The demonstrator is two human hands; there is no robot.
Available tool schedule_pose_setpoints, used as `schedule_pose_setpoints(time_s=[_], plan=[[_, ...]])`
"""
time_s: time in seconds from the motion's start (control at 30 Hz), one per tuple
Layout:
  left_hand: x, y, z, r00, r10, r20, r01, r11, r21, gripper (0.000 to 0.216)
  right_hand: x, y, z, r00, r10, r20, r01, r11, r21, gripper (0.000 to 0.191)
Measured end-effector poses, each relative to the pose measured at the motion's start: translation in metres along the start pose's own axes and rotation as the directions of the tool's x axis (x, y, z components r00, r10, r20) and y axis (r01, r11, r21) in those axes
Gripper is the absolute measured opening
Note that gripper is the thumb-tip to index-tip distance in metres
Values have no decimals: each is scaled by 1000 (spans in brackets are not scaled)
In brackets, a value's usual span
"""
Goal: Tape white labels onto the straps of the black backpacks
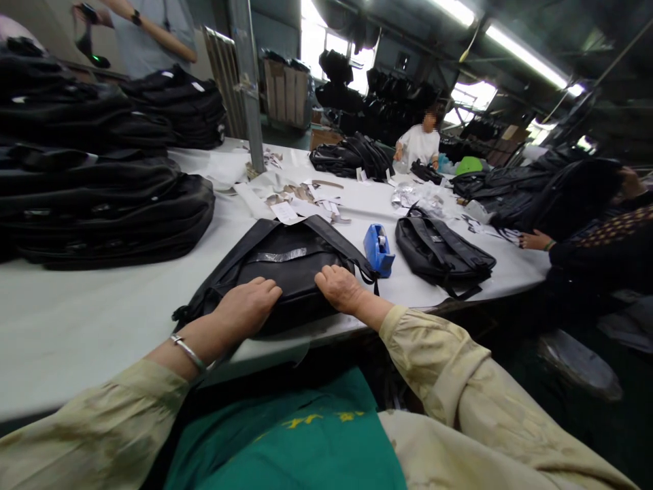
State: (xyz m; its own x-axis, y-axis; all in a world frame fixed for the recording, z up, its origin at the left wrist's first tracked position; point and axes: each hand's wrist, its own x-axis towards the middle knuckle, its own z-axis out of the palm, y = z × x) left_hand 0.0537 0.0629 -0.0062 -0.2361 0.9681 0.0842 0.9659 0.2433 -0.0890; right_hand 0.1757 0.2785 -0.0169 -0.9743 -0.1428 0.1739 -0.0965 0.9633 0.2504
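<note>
A black backpack (286, 275) lies on the white-covered table in front of me, its straps spread toward the far side and a strip of shiny tape across it. A white tag sticks out at its far end. My left hand (249, 304) has its fingers curled over the near left edge of the backpack. On the right part of the same edge, my right hand (339, 287) grips with bent fingers. Just right of the backpack stands a blue tape dispenser (378, 250). Another black backpack (443, 252) rests beyond the dispenser.
Tall stacks of black bags (102, 197) fill the left side. A metal post (248, 88) rises from the table near paper scraps (303, 201). At right, a co-worker's hand (535, 240) rests by another bag pile; other people stand at the far side and far left.
</note>
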Motion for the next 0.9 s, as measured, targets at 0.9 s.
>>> schedule_pose_setpoints(time_s=[0.9], plan=[[75, 35, 9, 981, -123, 152, 106, 988, 116, 25, -46, -25, 75, 941, 329, 79, -339, 920, 196, 45]])
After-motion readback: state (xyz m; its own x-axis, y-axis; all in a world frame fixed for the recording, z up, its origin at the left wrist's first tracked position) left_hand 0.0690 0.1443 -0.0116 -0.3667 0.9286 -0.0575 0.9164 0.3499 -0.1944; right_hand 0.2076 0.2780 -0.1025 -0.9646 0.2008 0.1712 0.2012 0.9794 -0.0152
